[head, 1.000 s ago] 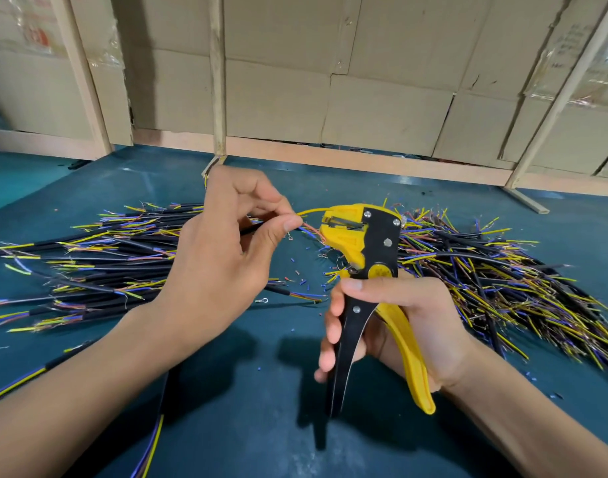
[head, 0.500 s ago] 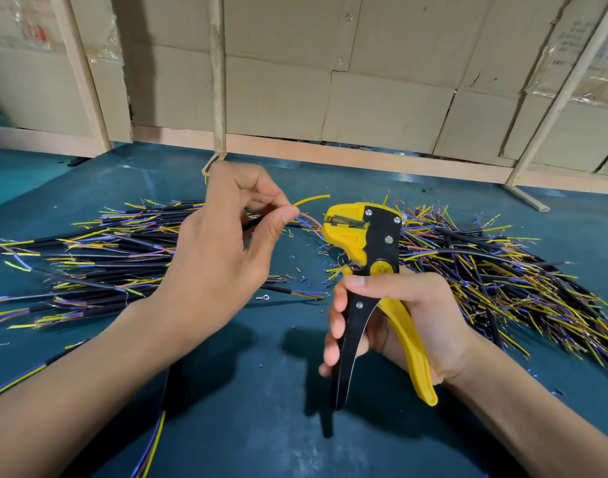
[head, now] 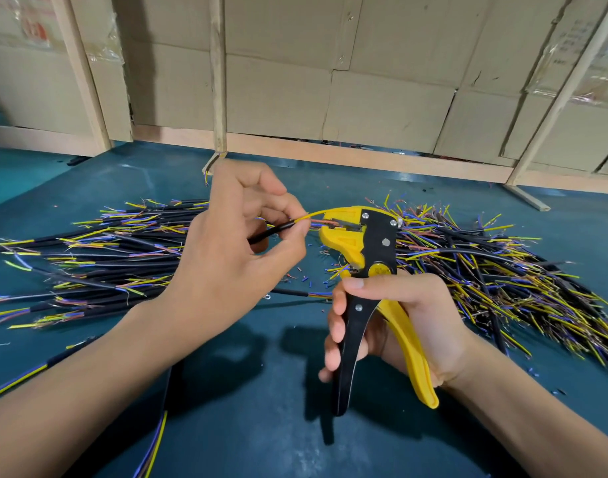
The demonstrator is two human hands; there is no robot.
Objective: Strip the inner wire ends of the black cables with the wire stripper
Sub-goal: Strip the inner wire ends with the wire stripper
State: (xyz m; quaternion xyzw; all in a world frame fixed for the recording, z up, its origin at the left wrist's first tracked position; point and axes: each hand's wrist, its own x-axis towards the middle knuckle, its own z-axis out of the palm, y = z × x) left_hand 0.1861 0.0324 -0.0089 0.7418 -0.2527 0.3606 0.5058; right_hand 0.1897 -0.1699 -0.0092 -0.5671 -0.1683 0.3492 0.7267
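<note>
Left pile of cables (head: 99, 257) lies on the bench (head: 247, 426), frayed ends pointing right. My left hand (head: 233, 250) pinches one black cable (head: 273, 231) between thumb and forefinger, its reddish wire in the mouth of the wire stripper (head: 368, 270), yellow wire arching above. My right hand (head: 399, 322) is wrapped round both handles, tool upright above the bench. Second pile (head: 495, 270) right of it.

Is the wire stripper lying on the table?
No, the right hand grips the wire stripper by its handles, upright above the table.
</note>
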